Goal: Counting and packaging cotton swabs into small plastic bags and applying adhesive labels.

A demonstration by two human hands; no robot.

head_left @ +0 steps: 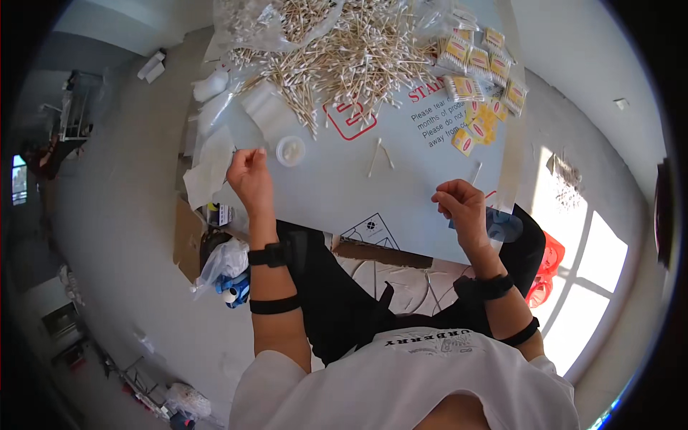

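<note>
My left hand [252, 179] is above the table's left side, fingers curled and pressed together beside a pale, thin sheet [206, 172]. Whether anything is in its pinch is too small to tell. Just right of it sits a small round tub [291, 151] with whitish contents. Farther right, my right hand [462, 206] hovers near the front edge, thumb and fingertips together; what they hold, if anything, I cannot make out. A single cotton swab [476, 171] lies just beyond it. Two more cotton swabs [374, 158] rest mid-table, angled in a V.
A big heap of loose cotton swabs [351, 54] spreads over the far side, partly under clear plastic [287, 29]. Packed swab bundles [479, 61] and yellow labels [481, 125] lie at the far right. White wrapping [271, 111] lies at the left. Red bags [548, 265] are on the floor.
</note>
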